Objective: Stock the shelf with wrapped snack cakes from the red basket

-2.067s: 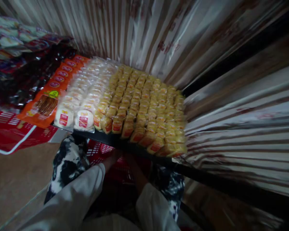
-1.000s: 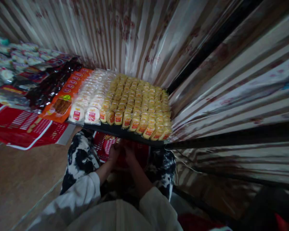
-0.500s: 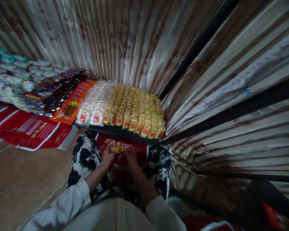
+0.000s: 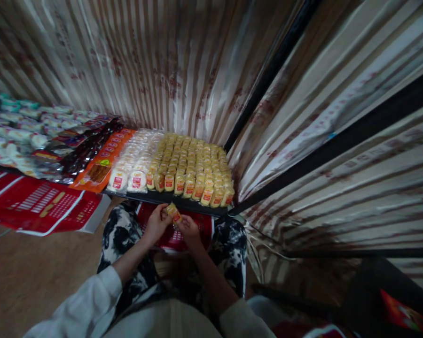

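"A pleated striped curtain (image 4: 176, 70) backs the black shelf (image 4: 155, 196). Where's the yellow wrapped snack (image 4: 174, 213)?"

"Seven o'clock from the yellow packet rows (image 4: 189, 186), pinched between left hand (image 4: 157, 223) at nine and right hand (image 4: 190, 230) at four, fingers curled nearly closed."

"Advice?"

"Pinch lightly; it looks crushable."

A black shelf (image 4: 176, 201) carries yellow packets (image 4: 193, 166) (in rows), white packets (image 4: 136, 157) and an orange pouch (image 4: 104, 164).

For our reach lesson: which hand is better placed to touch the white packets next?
Probably the left hand: it is nearer the white packets than the right hand, though both hold a yellow packet.
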Demonstrator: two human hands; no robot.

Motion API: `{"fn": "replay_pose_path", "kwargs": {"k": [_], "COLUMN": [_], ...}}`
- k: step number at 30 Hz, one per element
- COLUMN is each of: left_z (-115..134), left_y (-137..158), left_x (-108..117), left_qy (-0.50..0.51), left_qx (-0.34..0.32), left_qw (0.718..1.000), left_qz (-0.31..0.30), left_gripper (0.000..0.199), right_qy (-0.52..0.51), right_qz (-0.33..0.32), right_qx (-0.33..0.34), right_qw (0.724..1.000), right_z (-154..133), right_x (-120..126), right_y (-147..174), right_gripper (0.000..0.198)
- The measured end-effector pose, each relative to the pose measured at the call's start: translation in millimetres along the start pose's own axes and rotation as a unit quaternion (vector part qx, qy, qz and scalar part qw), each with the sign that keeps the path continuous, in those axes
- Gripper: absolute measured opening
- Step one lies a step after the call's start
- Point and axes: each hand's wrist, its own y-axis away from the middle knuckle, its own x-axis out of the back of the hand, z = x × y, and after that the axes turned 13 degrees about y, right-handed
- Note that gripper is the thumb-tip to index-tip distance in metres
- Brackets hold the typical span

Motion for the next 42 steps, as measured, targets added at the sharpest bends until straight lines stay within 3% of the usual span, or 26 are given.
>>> {"fn": "replay_pose_path", "kwargs": {"k": [3,6,10,16,20,32,42], "left_z": [8,16,30,49,49,50,48], "left_y": [4,1,-15,-39,-47,-49,-53], "left_x": [-3,-3,-1,-13,-26,-41,-50], "left_qy": [-0.010,-0.033,-0.081,-0.173,-0.217,-0.279,-0.277], "left_qx": [-0.016,-0.039,-0.099,-0.147,-0.172,-0.160,-0.155], "left_qw": [1.000,0.998,0.990,0.973,0.959,0.944,0.942], "left_qz": [0.006,0.025,0.056,0.029,0.058,0.075,0.109], "left_gripper": [0.024,0.029,0.037,0.041,0.036,0.040,0.037], "right_qy": [-0.043,-0.048,0.062,0.219,0.254,0.306,0.291], "right_qz": [-0.003,-0.015,0.036,0.097,0.120,0.162,0.161], "right_qx": [0.002,0.012,0.068,0.210,0.258,0.290,0.275], "right_qw": [0.999,0.999,0.995,0.948,0.924,0.892,0.902], "right_z": [-9,-19,-36,-60,-57,-41,-41], "right_x": [-4,-3,11,30,31,28,27], "right_y": [-3,-4,-5,-18,-33,-43,-44], "right_gripper": [0.033,0.031,0.030,0.036,0.040,0.045,0.045]}}
